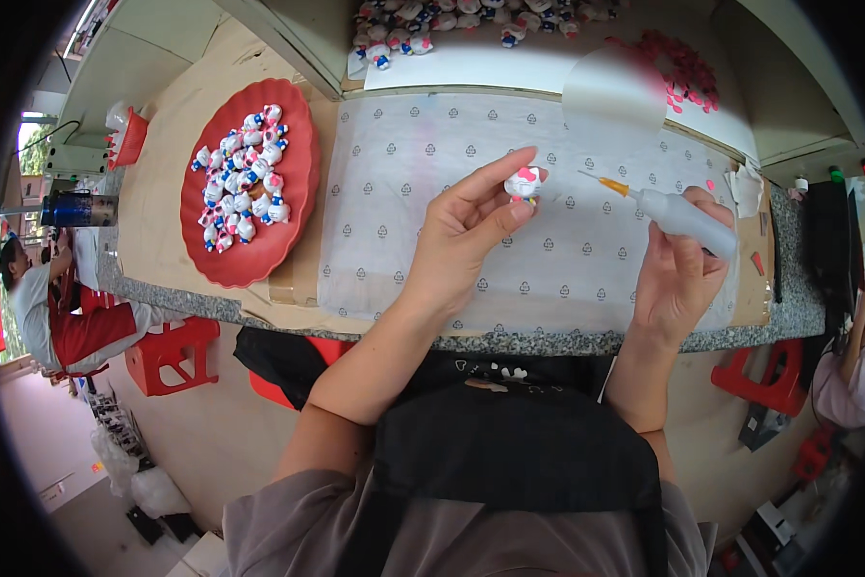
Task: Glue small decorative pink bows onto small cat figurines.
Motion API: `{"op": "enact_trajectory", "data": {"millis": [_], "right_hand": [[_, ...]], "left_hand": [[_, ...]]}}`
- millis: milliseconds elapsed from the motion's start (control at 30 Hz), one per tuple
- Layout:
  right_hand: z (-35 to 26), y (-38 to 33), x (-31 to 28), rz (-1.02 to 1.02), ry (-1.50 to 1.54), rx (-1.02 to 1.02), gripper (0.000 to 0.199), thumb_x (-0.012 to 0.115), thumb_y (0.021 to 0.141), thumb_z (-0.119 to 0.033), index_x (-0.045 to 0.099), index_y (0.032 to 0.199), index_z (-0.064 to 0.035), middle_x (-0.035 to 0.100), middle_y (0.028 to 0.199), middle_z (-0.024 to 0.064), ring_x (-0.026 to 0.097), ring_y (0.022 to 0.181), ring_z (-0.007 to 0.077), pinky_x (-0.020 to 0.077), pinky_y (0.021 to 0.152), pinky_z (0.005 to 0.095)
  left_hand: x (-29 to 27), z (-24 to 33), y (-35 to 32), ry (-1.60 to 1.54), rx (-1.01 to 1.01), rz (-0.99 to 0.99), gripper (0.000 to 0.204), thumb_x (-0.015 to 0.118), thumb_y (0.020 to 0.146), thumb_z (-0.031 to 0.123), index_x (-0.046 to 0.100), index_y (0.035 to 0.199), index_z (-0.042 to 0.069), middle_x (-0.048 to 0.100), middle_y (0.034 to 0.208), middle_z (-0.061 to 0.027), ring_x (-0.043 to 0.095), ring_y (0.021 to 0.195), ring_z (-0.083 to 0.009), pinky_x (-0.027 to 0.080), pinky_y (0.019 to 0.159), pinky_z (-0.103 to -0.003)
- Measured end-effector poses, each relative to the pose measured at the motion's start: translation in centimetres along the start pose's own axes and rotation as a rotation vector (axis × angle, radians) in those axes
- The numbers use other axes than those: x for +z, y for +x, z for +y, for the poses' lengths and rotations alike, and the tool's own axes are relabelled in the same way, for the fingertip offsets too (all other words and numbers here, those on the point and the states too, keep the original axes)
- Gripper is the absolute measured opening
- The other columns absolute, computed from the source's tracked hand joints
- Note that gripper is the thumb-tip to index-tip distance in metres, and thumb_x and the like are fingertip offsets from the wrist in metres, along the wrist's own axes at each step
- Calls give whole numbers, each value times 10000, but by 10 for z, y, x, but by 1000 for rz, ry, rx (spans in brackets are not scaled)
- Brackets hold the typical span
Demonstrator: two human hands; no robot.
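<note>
Between the thumb and fingers of my left hand [471,216] is a small white cat figurine [525,183] with a pink bow, held upright above the printed sheet. My right hand [680,269] is wrapped round a soft, translucent squeeze bottle [687,219]. An orange needle tip [613,185] on the bottle points left at the figurine, with a gap between them. Beneath both hands lies a white sheet [394,260] printed with small repeated marks.
A red scalloped plate [300,192] of white-and-blue figurines stands to the left. On the shelf behind are more figurines [432,19] and a pile of pink pieces [677,72]. A small red basket [129,139] sits far left. A co-worker [57,308] sits beyond the table's left end.
</note>
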State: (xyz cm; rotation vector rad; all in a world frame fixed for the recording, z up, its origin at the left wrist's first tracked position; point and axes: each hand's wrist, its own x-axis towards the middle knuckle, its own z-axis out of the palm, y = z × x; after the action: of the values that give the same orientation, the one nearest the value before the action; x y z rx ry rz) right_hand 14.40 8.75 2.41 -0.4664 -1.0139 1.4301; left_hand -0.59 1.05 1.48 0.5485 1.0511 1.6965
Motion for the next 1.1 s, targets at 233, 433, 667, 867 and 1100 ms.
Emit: {"op": "enact_trajectory", "data": {"millis": [233,433,667,867,1100], "right_hand": [[15,-12,-2,-257,-354,-341,431,756,545,-38,460,859,-30,471,824,85,511,699,159,429,621,251],[17,-14,0,-342,-410,-368,440,767,520,-27,473,846,-31,479,821,96,526,659,171,432,575,247],[18,-15,2,-359,-409,-378,446,772,506,-21,483,847,-33,482,815,99,528,654,171,436,566,250],[16,-18,5,-340,-488,-339,398,758,555,-94,467,821,-44,469,775,60,482,634,152,395,578,255],[13,-15,4,-416,-468,-364,436,758,501,20,490,841,-32,472,791,92,487,595,137,416,536,232]], "left_hand": [[-15,-8,-5,54,66,33,364,578,719,-37,474,1066,-6,547,951,-88,536,835,-118,444,733,-230],[-13,-8,-4,67,127,45,415,595,693,-62,457,1078,4,540,961,-82,536,826,-105,439,724,-212],[-13,-7,-4,52,88,31,400,594,693,-63,464,1065,3,542,951,-66,530,828,-96,429,731,-203],[-12,-8,-3,79,109,23,369,561,717,-77,457,1065,-11,539,916,-52,522,800,-69,439,680,-172],[-13,-8,-4,101,103,24,367,558,717,-83,462,1063,-10,539,910,-50,520,802,-63,442,685,-167]]}}
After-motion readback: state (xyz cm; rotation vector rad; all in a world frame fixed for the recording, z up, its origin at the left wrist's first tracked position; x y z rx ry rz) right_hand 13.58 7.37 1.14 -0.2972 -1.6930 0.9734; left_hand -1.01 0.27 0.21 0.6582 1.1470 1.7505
